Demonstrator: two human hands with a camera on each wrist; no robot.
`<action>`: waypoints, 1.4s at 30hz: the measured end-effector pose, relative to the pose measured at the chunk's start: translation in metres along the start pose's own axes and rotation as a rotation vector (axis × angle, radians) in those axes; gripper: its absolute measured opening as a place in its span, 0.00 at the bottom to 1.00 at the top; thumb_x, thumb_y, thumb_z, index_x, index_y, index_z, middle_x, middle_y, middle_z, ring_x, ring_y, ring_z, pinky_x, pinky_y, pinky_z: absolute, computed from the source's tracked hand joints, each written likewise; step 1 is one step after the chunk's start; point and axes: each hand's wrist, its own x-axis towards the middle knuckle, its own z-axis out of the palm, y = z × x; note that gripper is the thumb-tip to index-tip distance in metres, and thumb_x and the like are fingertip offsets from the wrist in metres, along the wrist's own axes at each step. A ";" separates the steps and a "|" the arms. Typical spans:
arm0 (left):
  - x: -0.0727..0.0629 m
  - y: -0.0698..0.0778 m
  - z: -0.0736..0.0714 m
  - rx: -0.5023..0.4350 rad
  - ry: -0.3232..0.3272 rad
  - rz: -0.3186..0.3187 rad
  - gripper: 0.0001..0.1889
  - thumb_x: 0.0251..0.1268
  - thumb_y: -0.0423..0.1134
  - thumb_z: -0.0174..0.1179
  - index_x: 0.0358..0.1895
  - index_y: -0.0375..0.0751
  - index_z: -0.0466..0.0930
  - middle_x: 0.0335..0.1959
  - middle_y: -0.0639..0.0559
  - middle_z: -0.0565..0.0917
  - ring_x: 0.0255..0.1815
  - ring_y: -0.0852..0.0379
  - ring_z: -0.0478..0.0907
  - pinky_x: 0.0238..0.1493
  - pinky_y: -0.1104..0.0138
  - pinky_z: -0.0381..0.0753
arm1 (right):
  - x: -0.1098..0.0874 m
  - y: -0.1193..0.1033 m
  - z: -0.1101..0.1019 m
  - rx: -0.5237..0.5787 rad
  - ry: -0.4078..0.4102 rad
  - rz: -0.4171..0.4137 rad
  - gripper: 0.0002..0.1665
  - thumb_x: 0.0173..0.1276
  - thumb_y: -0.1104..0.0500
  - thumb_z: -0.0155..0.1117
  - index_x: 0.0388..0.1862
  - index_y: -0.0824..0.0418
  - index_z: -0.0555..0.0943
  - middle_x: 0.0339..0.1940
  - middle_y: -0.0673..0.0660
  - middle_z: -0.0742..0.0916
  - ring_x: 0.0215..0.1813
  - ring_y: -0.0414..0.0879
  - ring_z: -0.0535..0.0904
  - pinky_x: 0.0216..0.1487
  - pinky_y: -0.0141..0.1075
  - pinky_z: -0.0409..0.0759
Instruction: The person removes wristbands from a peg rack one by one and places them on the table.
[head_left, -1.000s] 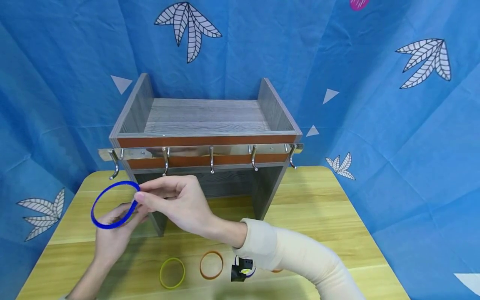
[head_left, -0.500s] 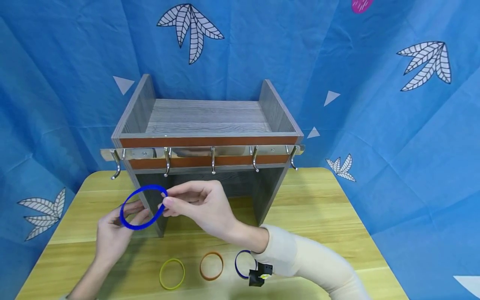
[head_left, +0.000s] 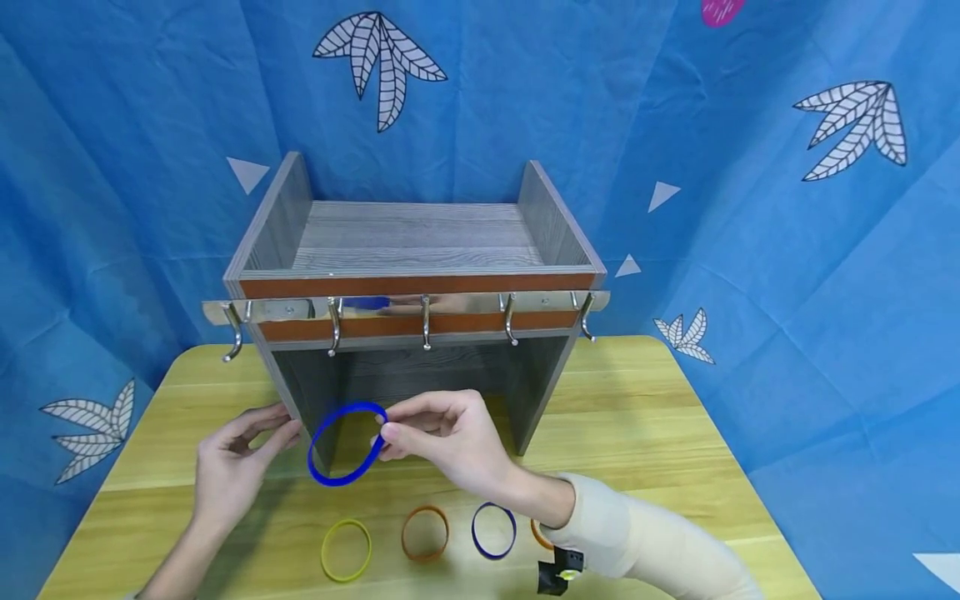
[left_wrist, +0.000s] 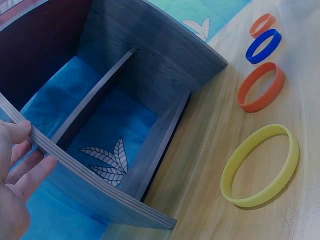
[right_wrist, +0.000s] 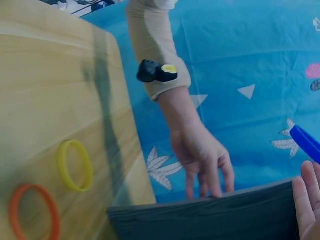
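Observation:
A blue silicone wristband (head_left: 327,481) is pinched at its right side between the thumb and fingers of my right hand (head_left: 457,442), in front of the shelf's lower opening. My left hand (head_left: 231,467) grips the front edge of the left side panel (head_left: 296,392) of the grey wooden shelf; in the left wrist view its thumb and fingers (left_wrist: 37,175) lie about that edge. Along the table front lie a yellow wristband (head_left: 324,554), an orange wristband (head_left: 405,542), a dark blue wristband (head_left: 476,537) and another orange wristband (head_left: 537,533), partly hidden by my right sleeve.
Across the shelf's front runs a metal rail (head_left: 465,304) with several hooks (head_left: 333,329) sticking out toward me. The shelf stands on a wooden table (head_left: 637,467) before a blue patterned cloth (head_left: 480,100). A small black wrist camera (head_left: 558,571) is on my right sleeve.
My right hand has moved right and down with the blue wristband, away from my left hand. My left hand has stayed by the side panel. The second orange wristband shows again beside the sleeve.

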 end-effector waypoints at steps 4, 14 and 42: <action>-0.001 -0.001 0.000 -0.022 -0.004 0.010 0.14 0.55 0.04 0.59 0.44 0.14 0.83 0.43 0.53 0.94 0.39 0.62 0.93 0.37 0.70 0.93 | -0.009 0.009 -0.012 -0.002 -0.002 -0.010 0.25 0.76 0.64 0.68 0.50 0.91 0.76 0.41 0.92 0.80 0.40 0.35 0.92 0.49 0.42 0.96; -0.001 -0.003 -0.001 -0.045 -0.022 0.035 0.16 0.55 0.03 0.58 0.45 0.14 0.83 0.45 0.52 0.94 0.40 0.61 0.93 0.38 0.70 0.93 | -0.035 0.031 -0.049 -0.048 0.085 0.024 0.20 0.75 0.68 0.67 0.49 0.89 0.77 0.40 0.62 0.94 0.37 0.38 0.93 0.44 0.38 0.96; 0.000 -0.002 -0.001 -0.006 -0.018 0.009 0.15 0.56 0.05 0.59 0.45 0.14 0.83 0.45 0.54 0.94 0.40 0.62 0.92 0.38 0.69 0.94 | -0.112 0.050 -0.128 -0.207 0.303 0.305 0.12 0.76 0.68 0.64 0.50 0.78 0.83 0.34 0.44 0.94 0.35 0.40 0.92 0.41 0.42 0.96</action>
